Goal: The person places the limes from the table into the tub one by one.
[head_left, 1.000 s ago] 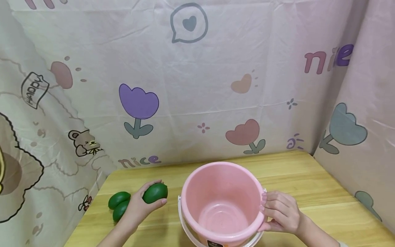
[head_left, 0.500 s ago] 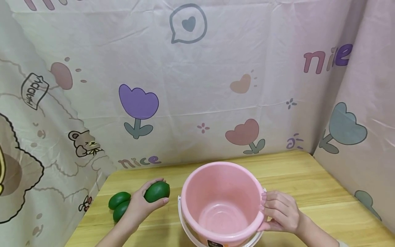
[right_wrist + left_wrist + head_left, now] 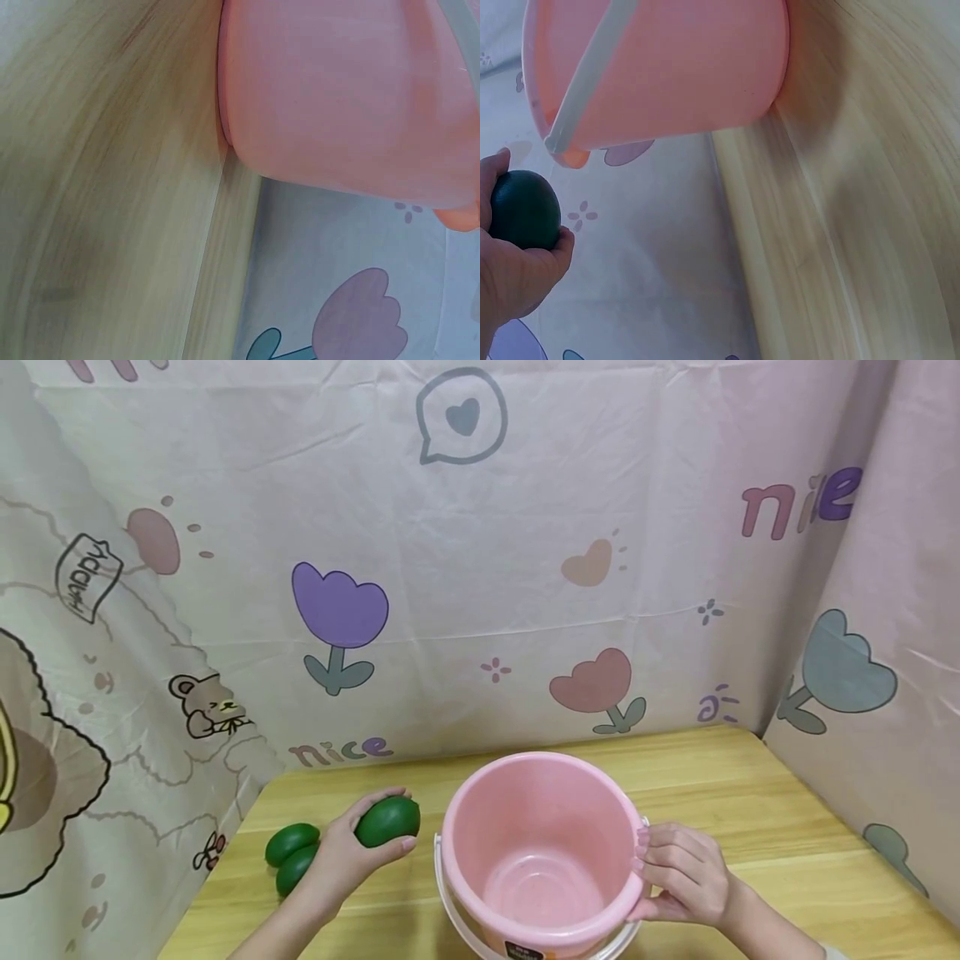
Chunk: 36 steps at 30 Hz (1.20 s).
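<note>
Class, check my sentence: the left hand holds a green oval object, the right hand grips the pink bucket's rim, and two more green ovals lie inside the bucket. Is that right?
Not quite: the two other green ovals lie on the wooden table, not inside the pink bucket, as the head view shows. The left hand and right hand are as stated.

Lettering in the head view: "nice" (image 3: pixel 341 750) stands low on the back cloth (image 3: pixel 465 560); a second word, "ni…e" (image 3: pixel 802 503), is broken by a fold at right. "HAPPY" (image 3: pixel 88 578), steeply tilted, marks the left cloth (image 3: pixel 150 693). The dark label (image 3: pixel 522 951) on the pink bucket (image 3: pixel 543 827) is illegible.
</note>
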### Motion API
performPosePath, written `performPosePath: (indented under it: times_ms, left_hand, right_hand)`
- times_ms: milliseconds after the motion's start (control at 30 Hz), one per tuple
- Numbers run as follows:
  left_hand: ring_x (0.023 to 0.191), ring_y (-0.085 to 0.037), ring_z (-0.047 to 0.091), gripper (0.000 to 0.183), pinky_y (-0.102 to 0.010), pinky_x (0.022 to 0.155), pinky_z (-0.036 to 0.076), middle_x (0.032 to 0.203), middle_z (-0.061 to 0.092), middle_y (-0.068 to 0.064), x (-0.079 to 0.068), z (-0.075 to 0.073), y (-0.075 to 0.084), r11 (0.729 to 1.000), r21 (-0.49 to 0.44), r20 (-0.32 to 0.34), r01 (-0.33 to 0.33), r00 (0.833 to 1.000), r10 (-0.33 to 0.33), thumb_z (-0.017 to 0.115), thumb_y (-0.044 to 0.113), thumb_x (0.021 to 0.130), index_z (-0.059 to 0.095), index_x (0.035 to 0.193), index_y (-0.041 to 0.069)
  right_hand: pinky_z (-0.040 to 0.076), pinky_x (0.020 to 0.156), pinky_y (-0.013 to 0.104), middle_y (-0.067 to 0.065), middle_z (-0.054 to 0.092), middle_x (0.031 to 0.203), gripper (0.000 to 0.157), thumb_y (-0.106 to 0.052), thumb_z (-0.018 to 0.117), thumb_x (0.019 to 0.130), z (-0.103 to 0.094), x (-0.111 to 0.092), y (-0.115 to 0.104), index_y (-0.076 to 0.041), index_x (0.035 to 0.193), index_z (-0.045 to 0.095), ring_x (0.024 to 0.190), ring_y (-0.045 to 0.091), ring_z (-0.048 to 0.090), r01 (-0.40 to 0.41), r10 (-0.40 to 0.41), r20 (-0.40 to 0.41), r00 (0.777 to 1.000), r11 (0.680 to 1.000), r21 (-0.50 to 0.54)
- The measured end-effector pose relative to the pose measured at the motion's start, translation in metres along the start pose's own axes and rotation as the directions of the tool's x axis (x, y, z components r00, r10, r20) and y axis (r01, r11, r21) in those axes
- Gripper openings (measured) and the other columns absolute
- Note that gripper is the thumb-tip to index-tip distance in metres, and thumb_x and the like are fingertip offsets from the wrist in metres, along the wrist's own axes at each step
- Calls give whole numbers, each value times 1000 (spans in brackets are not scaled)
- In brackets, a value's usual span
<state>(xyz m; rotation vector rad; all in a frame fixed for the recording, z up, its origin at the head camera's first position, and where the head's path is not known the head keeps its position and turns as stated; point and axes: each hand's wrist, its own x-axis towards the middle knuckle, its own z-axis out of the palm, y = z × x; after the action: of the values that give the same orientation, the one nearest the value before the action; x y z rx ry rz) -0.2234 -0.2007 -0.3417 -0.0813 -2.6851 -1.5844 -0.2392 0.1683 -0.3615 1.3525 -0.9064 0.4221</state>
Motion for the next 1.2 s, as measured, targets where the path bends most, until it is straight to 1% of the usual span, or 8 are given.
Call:
performPosePath:
  times_ms: [233, 400, 633, 1033, 1200]
  left_hand:
    - [99, -22, 58, 62, -35, 74, 51, 132, 56, -4, -2, 0, 5, 1000, -10, 11, -11, 1000, 11, 83, 26, 72, 56, 128, 27]
    - [99, -21, 57, 62, -33, 74, 51, 132, 56, -3, -4, 1, 8, 999, -35, 22, -15, 1000, 16, 82, 25, 72, 56, 128, 26]
    - [100, -21, 57, 61, -34, 75, 51, 133, 55, -5, -7, -2, 12, 998, -67, 41, -12, 999, 15, 81, 23, 73, 56, 129, 25]
    - [100, -22, 55, 62, -33, 75, 50, 132, 56, -3, -10, -3, 26, 998, -54, 51, -16, 999, 19, 82, 24, 72, 56, 128, 26]
    - [100, -22, 56, 61, -35, 76, 51, 131, 56, -4, -10, -2, 30, 997, -73, 72, -30, 997, 35, 82, 23, 72, 56, 128, 26]
  right_hand:
    - [54, 60, 26, 8, 61, 63, 45, -42, 68, 84, -1, -1, -1, -1, 66, 64, 59, 19, 56, -9, 9, 2, 1000, 1000, 1]
    - [54, 60, 26, 8, 61, 63, 45, -42, 68, 84, -2, 0, 0, -1, 66, 64, 59, 19, 56, -6, 6, 10, 1000, 1000, 1]
    - [54, 58, 25, 7, 61, 61, 45, -42, 68, 85, -1, 2, 0, -1, 66, 64, 58, 19, 55, 2, -2, 10, 1000, 1000, 9]
    - [54, 59, 25, 5, 60, 60, 45, -42, 68, 85, 0, 2, 0, -2, 64, 63, 58, 18, 55, 10, -11, 16, 1000, 1000, 17]
    - [54, 60, 25, 5, 60, 61, 45, -41, 68, 85, 0, 2, 1, -2, 64, 62, 58, 18, 55, 14, -14, 15, 1000, 1000, 15]
